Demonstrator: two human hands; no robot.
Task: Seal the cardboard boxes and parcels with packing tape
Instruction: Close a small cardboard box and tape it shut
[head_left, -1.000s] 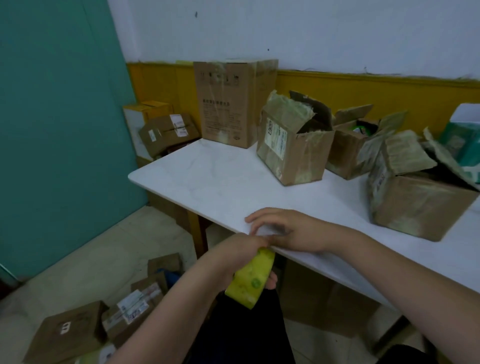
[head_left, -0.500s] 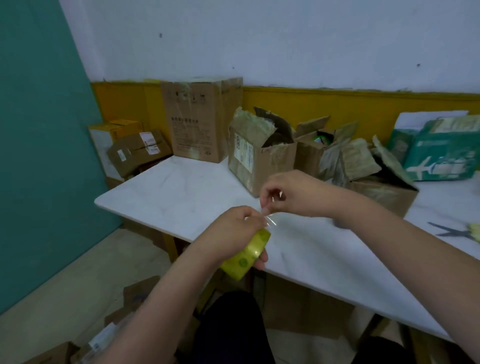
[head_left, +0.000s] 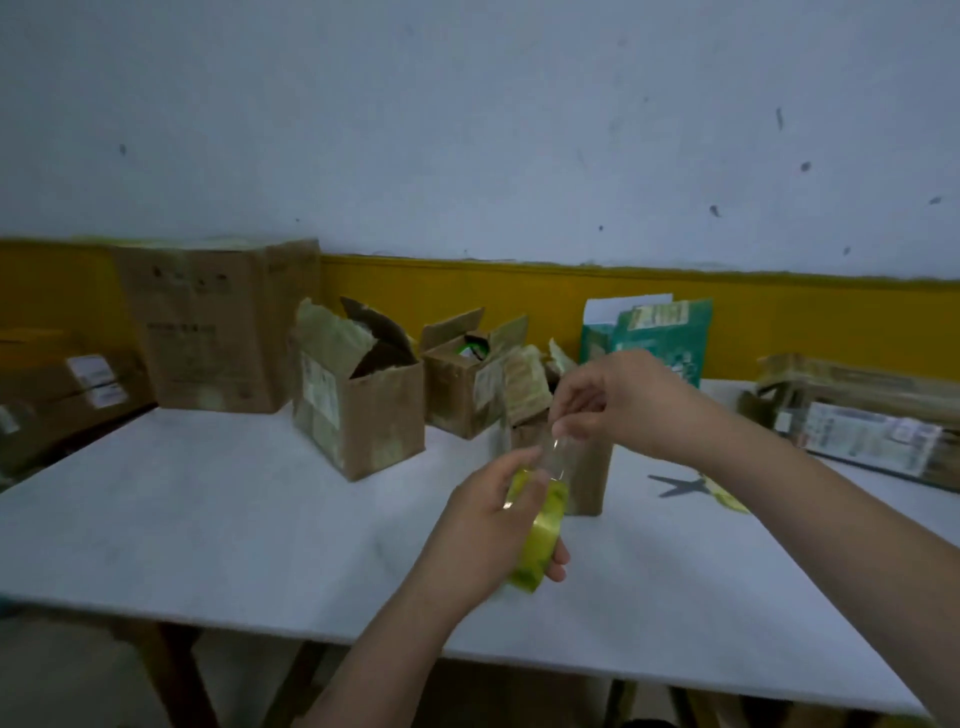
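Above the white table, the yellow tape roll is sitting in the left hand, whose fingers are curling round it, while the right hand is pinching the free end and drawing a clear strip upward, the hands now standing further apart than half a second ago. Enough tape is coming loose, I judge, to begin sealing the small box just behind the hands. Blur is smearing the strip and the scissors, and the hands are hiding much of the small box, so its flaps are proving hard to read.
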